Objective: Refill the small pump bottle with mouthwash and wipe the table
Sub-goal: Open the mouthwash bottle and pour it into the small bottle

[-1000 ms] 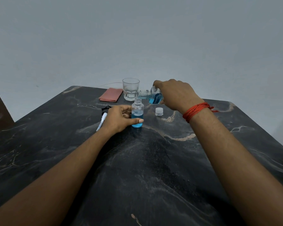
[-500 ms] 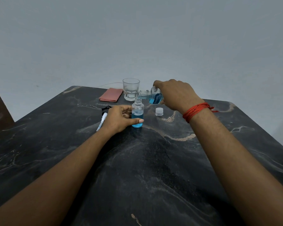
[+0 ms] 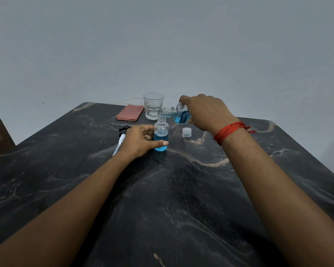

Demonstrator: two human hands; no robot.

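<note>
— Starting big, what's there?
— Black marbled table (image 3: 181, 209); at its far side a folded pink cloth (image 3: 130, 115) with a glass (image 3: 153, 108) beside it.
— Hands?
— Right hand (image 3: 206, 112) grips the mouthwash bottle (image 3: 178, 114), tipped sideways, neck over the small pump bottle (image 3: 161, 137). Left hand (image 3: 137, 141) is curled round that one, which stands upright mid-table, half blue.
— Label?
— Blue, print unreadable. Pump head (image 3: 121, 137) lies to the left, clear cap (image 3: 187, 132) to the right.

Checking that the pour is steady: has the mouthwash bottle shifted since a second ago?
No. The mouthwash bottle in the right hand has kept its place: its neck lies just right of the glass, with its mouth over the small bottle.
</note>
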